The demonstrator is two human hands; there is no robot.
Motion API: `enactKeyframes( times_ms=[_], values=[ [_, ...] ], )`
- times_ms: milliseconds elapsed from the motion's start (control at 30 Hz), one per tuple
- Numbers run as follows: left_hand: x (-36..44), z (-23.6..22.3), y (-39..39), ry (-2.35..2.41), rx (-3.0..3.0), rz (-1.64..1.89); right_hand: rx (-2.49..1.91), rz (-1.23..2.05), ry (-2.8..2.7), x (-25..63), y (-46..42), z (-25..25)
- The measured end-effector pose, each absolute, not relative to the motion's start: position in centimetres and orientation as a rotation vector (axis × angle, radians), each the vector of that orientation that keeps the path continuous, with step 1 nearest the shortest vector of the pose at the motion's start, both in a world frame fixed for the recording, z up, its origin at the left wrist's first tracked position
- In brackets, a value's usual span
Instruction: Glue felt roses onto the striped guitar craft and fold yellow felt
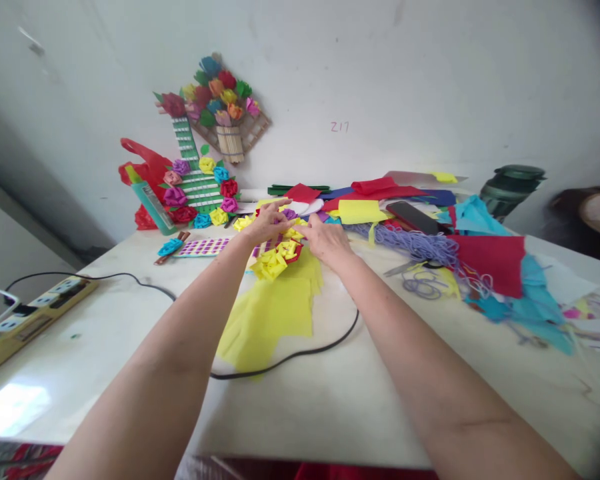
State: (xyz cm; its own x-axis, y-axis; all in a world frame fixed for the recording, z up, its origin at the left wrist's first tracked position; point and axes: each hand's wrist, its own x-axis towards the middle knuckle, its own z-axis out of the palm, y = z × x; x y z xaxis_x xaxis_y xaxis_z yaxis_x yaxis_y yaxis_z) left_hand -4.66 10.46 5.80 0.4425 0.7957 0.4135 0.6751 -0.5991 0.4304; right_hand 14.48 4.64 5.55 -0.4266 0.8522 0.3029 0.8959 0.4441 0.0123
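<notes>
Two bare hands work at a cluster of yellow, folded, paper-like flowers (270, 265) on the white table (95, 347).
The left hand (268, 223) has fingers loosely parted, the right hand (327, 241) half curls; I cannot tell whether either grips. Petals look light, soft, crushable; holding underneath seems safest.

A smooth white tabletop (300, 413) carries a thin yellow crepe-like sheet (275, 313) on the wearer's side of both hands, with a slim black cable (305, 353) curving nearer still. Left of the left hand (270, 223) lie a flat purple-and-white checked panel (203, 247) and, farther out, a long cream-coloured power strip (33, 328). Right of the right hand (327, 241) sprawl tangled lavender yarn (415, 245) and a rectangular red sheet (490, 263), with small metal scissors (400, 269) nearer the wearer than the yarn.
</notes>
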Motion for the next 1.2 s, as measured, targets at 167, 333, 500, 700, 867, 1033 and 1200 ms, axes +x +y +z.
enactKeyframes(
  times_ms=[167,333,500,700,867,1033,1200],
  values=[
    [-5.2,5.7,10.7,1.303,2.496,0.843,-1.528,-0.230,-2.453,14.3,4.5,5.7],
    [-5.7,5.7,10.9,1.284,2.459,0.823,-1.576,-0.204,-2.448,14.2,4.3,6.0],
    [-5.9,5.6,10.8,1.295,2.509,0.806,-1.549,-0.220,-2.435,14.3,4.4,5.9],
    [-5.8,5.4,10.8,1.292,2.470,0.864,-1.524,-0.229,-2.427,14.4,4.6,5.6],
    [-5.9,5.1,11.0,1.282,2.469,0.874,-1.519,-0.227,-2.425,14.4,4.7,5.6],
    [-6.0,4.9,11.2,1.281,2.456,0.922,-1.505,-0.241,-2.440,14.4,4.9,5.7],
    [-5.9,5.1,11.0,1.240,2.461,0.905,-1.492,-0.228,-2.450,14.7,5.2,6.0]
  ],
)
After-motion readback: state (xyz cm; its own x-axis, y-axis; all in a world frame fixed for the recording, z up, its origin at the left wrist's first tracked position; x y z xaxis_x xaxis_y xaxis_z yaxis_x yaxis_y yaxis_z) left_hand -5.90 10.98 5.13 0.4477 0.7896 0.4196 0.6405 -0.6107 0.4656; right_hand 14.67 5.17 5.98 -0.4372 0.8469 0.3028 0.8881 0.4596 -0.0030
